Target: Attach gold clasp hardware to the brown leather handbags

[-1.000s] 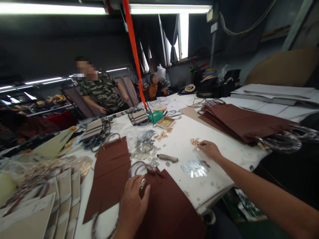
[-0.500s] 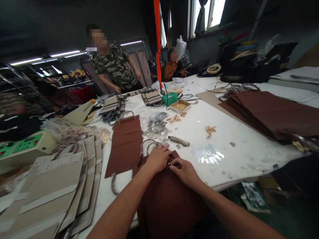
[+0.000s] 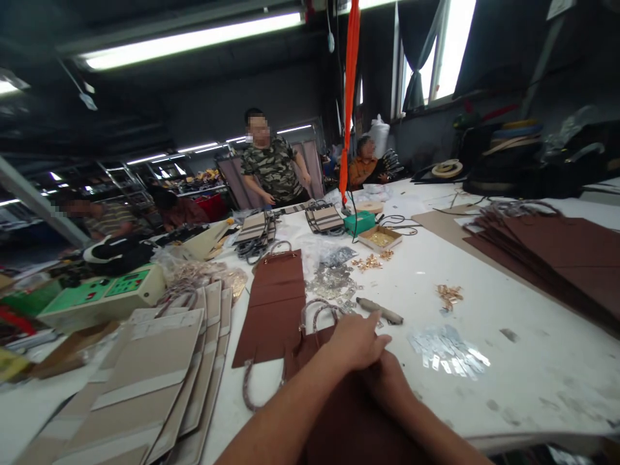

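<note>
A brown bag panel (image 3: 349, 413) lies before me at the table edge, its curved handle (image 3: 322, 310) showing past my left wrist. My left hand (image 3: 356, 342) is over the bag's upper part, index finger and thumb stretched apart. Its index fingertip is close to a wrapped, stick-like tool (image 3: 380, 310) on the table; I cannot tell whether they touch. My right hand (image 3: 392, 384) is at the bag's upper right, against the left hand. The right fingers are mostly hidden, and so is anything between them. Farther back lies another brown bag panel (image 3: 274, 303) with a handle.
Flat metal plates (image 3: 448, 352) and gold-coloured fittings (image 3: 449, 296) lie to the right on the white table (image 3: 513, 381). Beige panels (image 3: 145, 361) are piled at left, brown panels (image 3: 557, 252) at far right. A green box (image 3: 359, 223) stands behind. A person (image 3: 274, 168) stands across the table.
My view has tilted up and turned left. My left hand has shifted across toward the right hand, its index finger now stretched out. The right fingers, earlier pinching a small gold-coloured piece, are now hidden.
</note>
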{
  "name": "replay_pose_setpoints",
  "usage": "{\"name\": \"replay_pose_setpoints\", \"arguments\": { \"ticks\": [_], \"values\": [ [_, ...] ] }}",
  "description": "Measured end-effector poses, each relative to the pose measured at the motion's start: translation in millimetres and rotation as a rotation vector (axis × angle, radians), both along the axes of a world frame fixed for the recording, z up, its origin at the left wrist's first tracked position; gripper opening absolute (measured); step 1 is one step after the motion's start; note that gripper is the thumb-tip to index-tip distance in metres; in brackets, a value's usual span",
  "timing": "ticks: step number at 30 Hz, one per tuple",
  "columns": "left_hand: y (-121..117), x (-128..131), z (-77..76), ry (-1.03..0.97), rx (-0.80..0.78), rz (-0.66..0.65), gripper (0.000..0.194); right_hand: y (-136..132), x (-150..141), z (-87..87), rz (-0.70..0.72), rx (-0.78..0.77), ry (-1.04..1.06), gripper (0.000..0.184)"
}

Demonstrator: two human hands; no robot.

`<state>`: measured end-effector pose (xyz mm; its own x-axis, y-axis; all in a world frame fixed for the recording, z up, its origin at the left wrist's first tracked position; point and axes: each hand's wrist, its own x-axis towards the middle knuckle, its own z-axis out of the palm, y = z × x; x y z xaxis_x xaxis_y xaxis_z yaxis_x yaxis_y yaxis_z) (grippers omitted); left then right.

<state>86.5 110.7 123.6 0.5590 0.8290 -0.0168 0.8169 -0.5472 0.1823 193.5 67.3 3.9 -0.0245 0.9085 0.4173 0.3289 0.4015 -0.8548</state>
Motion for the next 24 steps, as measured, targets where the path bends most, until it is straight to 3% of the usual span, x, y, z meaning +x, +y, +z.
{"name": "replay_pose_setpoints", "arguments": {
  "ticks": [2,5,8,11,15,19,21,24],
  "values": [
    [-5.1,-11.8,-8.7,-0.215,-0.045,0.103,0.071,9.7,6.1,3.1,-0.050,-0.097,0.066,0.023],
    [-10.1,-36.0,-29.4,-0.439,-0.097,0.253,0.057,19.6,24.0,14.6,-0.159,-0.204,0.076,0.025],
    [-13.3,-49.0,-48.5,-0.330,-0.003,0.237,0.050,24.8,45.3,24.2,-0.211,-0.300,0.119,0.026],
    [-12.6,-43.3,-56.0,-0.214,0.065,0.228,0.053,28.4,61.0,26.0,-0.158,-0.350,0.200,0.026],
    [-6.6,-29.2,-50.4,-0.140,0.037,0.245,0.042,32.1,65.4,27.0,-0.113,-0.355,0.265,0.027],
    [-3.6,-29.7,-40.1,-0.136,0.015,0.277,0.040,30.8,59.0,41.3,-0.058,-0.351,0.398,0.030],
    [-3.3,-34.9,-33.8,-0.175,-0.061,0.303,0.043,25.9,57.8,53.3,0.009,-0.314,0.479,0.031],
    [-2.4,-44.0,-22.8,-0.303,-0.308,0.269,0.047,13.5,61.4,71.9,0.092,-0.276,0.477,0.031]
  ]
}}
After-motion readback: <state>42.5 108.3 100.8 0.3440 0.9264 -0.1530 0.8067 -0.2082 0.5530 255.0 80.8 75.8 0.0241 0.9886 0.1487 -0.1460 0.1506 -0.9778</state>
